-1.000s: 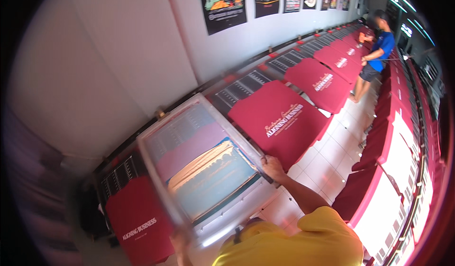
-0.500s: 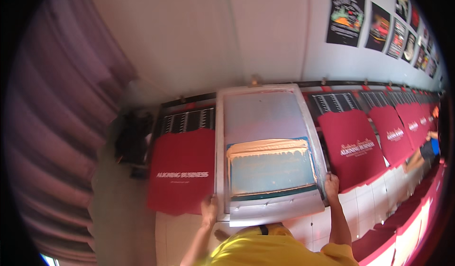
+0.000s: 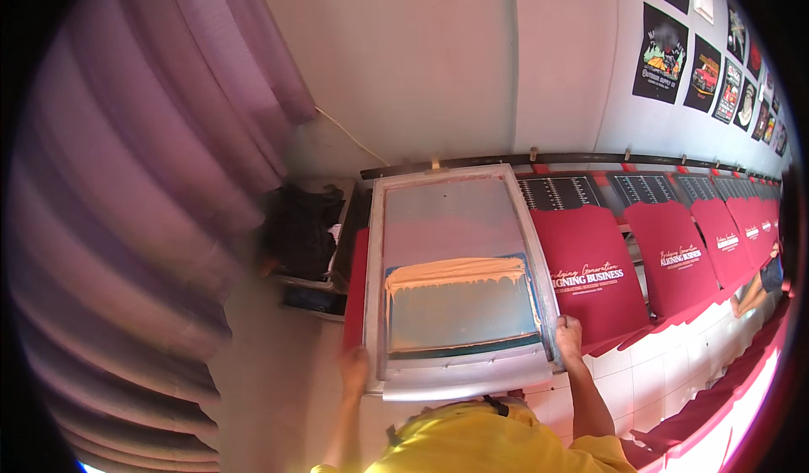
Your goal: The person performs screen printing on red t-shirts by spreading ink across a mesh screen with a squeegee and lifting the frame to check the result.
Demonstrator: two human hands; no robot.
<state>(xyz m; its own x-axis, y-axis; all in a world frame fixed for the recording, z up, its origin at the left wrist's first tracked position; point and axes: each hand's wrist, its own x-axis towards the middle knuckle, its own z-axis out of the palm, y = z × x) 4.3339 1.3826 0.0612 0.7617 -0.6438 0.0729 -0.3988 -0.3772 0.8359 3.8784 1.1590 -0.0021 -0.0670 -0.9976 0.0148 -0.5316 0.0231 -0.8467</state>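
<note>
A silk-screen printing frame lies over the leftmost place in the row, between my two hands. Across its mesh runs a thick band of peach-coloured ink, with thinner ink down the sides of the blue-green stencil area. A bent silver sheet forms its near edge. My left hand is closed on the frame's near left corner, slightly blurred. My right hand grips its near right side. Beneath the frame, a dark red shirt shows only as a strip on the left.
To the right, several dark red printed shirts lie on boards along a dark rail. Black items fill a box at left, beside a purple curtain. Another person's leg shows far right. Prints hang on the wall.
Both hands have carried the frame one place to the left, onto the leftmost shirt. The shirt it covered before now shows at its right, bearing script above block lettering. My view has shifted left.
</note>
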